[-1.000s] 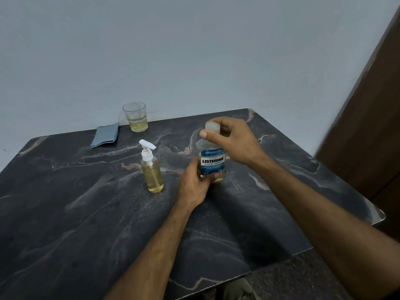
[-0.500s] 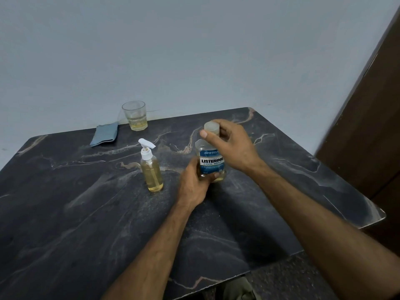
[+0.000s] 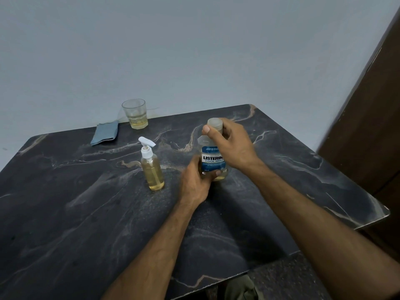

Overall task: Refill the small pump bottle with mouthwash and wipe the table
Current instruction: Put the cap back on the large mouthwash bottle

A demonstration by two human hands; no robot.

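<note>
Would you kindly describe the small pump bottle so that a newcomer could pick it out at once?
Start from the dark marbled table against the pale wall. Near its middle, just left of the left hand, stands the small pump bottle, upright and untouched. Unlike the blue-labelled mouthwash bottle held in both hands, it is slim, unlabelled, with a white pump head.

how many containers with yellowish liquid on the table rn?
3. Pump bottle stands left of centre; mouthwash bottle at centre, held by left hand low and right hand on its cap; glass at the far edge beside the cloth.
</note>
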